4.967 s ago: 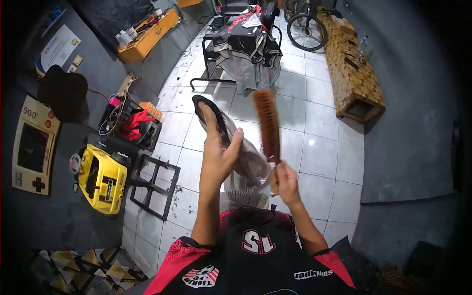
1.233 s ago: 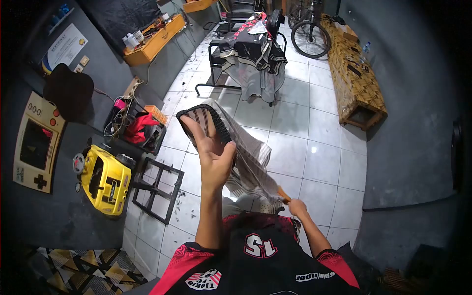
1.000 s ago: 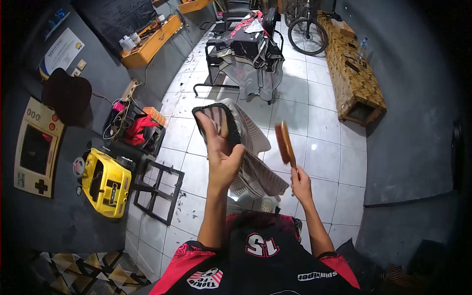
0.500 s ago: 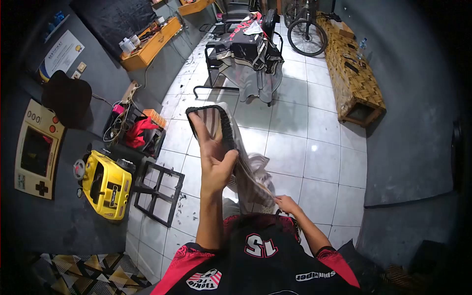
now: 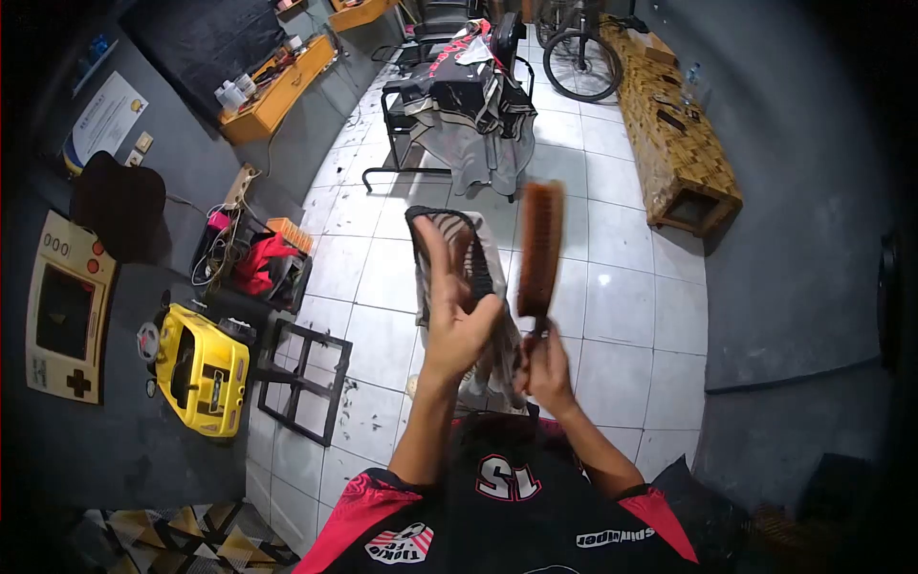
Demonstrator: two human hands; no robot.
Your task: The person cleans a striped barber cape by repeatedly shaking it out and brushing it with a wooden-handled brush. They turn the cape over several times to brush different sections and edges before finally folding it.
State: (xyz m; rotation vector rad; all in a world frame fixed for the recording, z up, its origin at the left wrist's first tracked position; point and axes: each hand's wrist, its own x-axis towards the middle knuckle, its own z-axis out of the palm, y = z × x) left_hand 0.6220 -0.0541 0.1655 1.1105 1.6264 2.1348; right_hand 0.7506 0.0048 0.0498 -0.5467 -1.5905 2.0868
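My left hand holds up a light grey striped cloth with a black ribbed edge. Its index finger stretches inside the opening, while the thumb stays outside; the other fingers are partly hidden. Folds of the cloth hang down toward my lap. To the right of it, my right hand is closed around the dark handle of a brush with long brown bristles. The brush stands upright, slightly blurred, just apart from the cloth.
A black chair draped with cloths stands ahead. A woven-pattern bench and a bicycle are at the right. On the left are a yellow toy car, a black frame and a wooden shelf. Dark clippings dot the tiled floor.
My right hand has risen from low on the cloth, and the brush now shows upright in it. My left hand and the cloth's edge have shifted right in view.
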